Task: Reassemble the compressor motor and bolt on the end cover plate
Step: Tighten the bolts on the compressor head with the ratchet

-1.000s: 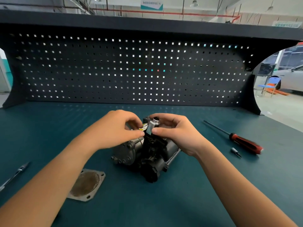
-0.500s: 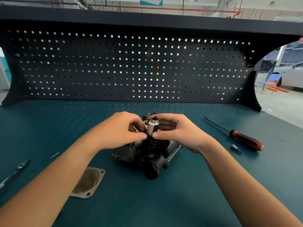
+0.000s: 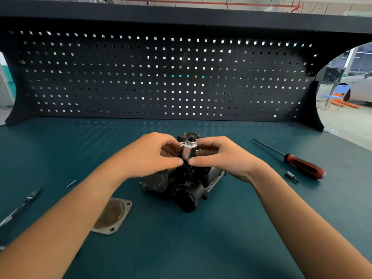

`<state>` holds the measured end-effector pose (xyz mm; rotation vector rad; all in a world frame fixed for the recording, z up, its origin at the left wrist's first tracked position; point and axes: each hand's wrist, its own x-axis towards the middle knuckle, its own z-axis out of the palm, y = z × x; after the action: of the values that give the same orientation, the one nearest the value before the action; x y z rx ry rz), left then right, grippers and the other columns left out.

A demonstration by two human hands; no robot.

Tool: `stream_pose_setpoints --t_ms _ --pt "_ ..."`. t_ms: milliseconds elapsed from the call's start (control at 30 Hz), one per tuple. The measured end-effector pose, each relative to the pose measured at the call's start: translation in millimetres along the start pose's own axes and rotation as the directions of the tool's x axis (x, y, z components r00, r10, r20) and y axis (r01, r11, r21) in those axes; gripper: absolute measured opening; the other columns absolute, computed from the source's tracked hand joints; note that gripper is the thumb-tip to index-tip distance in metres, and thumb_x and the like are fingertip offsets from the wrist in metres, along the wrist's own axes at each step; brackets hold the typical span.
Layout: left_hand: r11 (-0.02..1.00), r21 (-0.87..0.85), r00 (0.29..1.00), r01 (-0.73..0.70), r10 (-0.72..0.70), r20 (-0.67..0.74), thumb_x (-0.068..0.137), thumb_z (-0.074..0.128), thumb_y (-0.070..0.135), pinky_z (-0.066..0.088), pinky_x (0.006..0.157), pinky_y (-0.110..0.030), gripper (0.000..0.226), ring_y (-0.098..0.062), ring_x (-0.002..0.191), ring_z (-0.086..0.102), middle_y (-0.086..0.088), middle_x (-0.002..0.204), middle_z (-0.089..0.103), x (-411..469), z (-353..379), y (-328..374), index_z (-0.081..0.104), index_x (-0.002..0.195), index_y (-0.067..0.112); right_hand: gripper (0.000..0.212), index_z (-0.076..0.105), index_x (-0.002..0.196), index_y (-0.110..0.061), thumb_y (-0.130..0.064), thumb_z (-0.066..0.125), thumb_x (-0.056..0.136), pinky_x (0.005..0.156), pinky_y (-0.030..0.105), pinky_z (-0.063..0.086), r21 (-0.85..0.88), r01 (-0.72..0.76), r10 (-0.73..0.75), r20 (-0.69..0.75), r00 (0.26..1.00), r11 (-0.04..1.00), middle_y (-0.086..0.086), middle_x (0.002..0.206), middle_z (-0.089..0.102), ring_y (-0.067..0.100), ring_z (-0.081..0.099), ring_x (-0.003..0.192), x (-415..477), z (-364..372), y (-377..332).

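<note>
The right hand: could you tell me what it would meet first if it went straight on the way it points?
The right hand points leftward, so it would meet the silver fitting on the compressor motor first, which its fingers seem to pinch; the left hand lies just beyond.

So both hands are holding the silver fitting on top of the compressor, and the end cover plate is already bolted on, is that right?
Not quite: the end cover plate lies loose on the bench, left of the compressor, as the head view shows. The left hand and right hand do hold the silver fitting.
</note>
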<state>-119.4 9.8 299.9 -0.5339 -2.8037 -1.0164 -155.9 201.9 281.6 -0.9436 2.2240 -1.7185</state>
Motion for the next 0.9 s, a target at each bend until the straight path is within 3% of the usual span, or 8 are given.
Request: stream_pose_setpoints --t_ms 100,200,367,467,633,800,900 --pt "1.0 -0.018 0.998 -0.001 0.002 0.07 0.081 0.068 0.026 0.051 0.092 -0.027 0.022 0.004 0.092 0.064 0.018 0.1 0.067 -2.1 -0.8 0.5 0.059 0.094 0.04 0.027 0.07 0.094 -0.021 0.0 0.072 0.076 0.083 0.017 0.051 -0.019 -0.011 0.011 -0.009 1.0 1.0 -0.002 0.095 0.073 0.008 0.067 0.09 -0.1 -1.1 0.3" --pt "1.0 0.01 0.99 0.016 -0.018 0.137 0.073 0.073 0.039 0.052 0.089 -0.025 0.027 0.01 0.088 0.063 0.024 0.1 0.065 -6.8 -1.3 5.4 0.055 0.093 0.047 0.027 0.07 0.098 -0.019 -0.003 0.072 0.076 0.089 0.023 0.051 -0.045 -0.021 0.02 -0.027 0.999 0.999 0.005 0.102 0.072 0.012 0.067 0.094 0.1 -0.5 0.1" --pt "0.986 0.165 0.999 0.033 -0.033 -0.005 0.068 0.077 0.039 0.053 0.083 -0.034 0.037 -0.002 0.09 0.062 0.017 0.097 0.063 -7.0 11.2 12.2 0.052 0.094 0.035 0.029 0.068 0.102 -0.017 -0.005 0.073 0.076 0.096 0.03 0.049 -0.055 -0.042 0.041 -0.032 0.999 0.998 0.01 0.107 0.07 0.016 0.066 0.099 0.5 -0.2 0.5" --pt "0.988 0.15 0.999 0.036 -0.034 -0.012 0.067 0.079 0.036 0.053 0.083 -0.034 0.035 -0.001 0.088 0.062 0.017 0.092 0.063 -7.0 11.8 11.6 0.052 0.088 0.034 0.027 0.069 0.103 -0.015 -0.007 0.073 0.077 0.094 0.027 0.05 -0.057 -0.054 0.053 -0.01 0.999 0.997 0.005 0.106 0.071 0.014 0.066 0.099 -0.4 -2.0 1.8" --pt "0.986 0.161 0.999 0.034 -0.032 -0.017 0.065 0.079 0.039 0.053 0.082 -0.035 0.035 -0.002 0.087 0.062 0.016 0.091 0.063 -5.8 12.2 9.3 0.052 0.086 0.035 0.017 0.075 0.089 -0.027 -0.013 0.07 0.082 0.091 0.021 0.048 -0.051 -0.05 0.054 0.085 0.995 0.997 -0.006 0.097 0.073 0.006 0.066 0.096 -4.9 -4.4 1.2" --pt "0.992 0.124 0.999 0.031 -0.033 0.018 0.062 0.072 0.054 0.053 0.08 -0.025 0.037 0.005 0.087 0.061 0.021 0.094 0.064 -7.8 11.9 7.8 0.049 0.09 0.046 0.017 0.073 0.097 -0.021 -0.012 0.068 0.084 0.087 0.022 0.052 -0.018 -0.013 0.012 -0.017 1.0 1.0 0.001 0.1 0.073 0.01 0.067 0.093 -2.6 2.0 6.3" --pt "0.996 0.091 1.0 0.014 -0.013 -0.017 0.07 0.07 0.048 0.052 0.086 -0.028 0.03 0.003 0.091 0.062 0.014 0.101 0.067 -5.0 12.8 5.2 0.054 0.095 0.042 0.016 0.072 0.098 -0.019 -0.012 0.067 0.085 0.083 0.018 0.051 -0.014 -0.016 0.016 -0.003 1.0 1.0 0.001 0.099 0.073 0.008 0.066 0.091 -3.5 2.7 6.1"
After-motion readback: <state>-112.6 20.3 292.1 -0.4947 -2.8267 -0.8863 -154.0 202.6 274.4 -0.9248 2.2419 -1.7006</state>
